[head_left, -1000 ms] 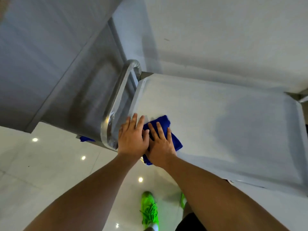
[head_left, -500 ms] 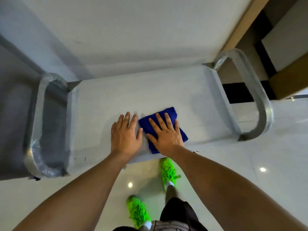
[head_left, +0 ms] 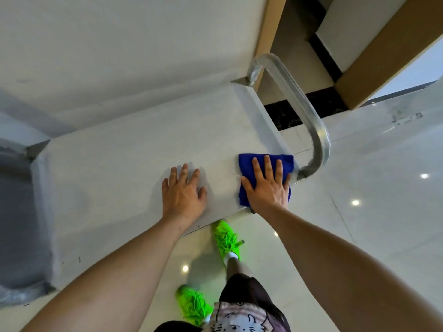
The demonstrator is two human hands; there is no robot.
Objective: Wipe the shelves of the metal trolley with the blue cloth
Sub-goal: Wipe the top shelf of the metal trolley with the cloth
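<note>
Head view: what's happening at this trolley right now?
A person is wiping the top shelf of a metal trolley. The right hand presses the blue cloth flat near the shelf's right end, beside the curved handle. The left hand rests flat on the bare shelf, apart from the cloth.

Open shelf toward nine o'clock, rail and corner closing three o'clock

The flat grey metal trolley shelf lies bare from the left hand out toward nine o'clock. At three o'clock the folded blue cloth under the right hand sits just beside the shelf's raised end, where the curved shiny metal handle rail blocks passage. The white wall closes twelve o'clock.
</note>
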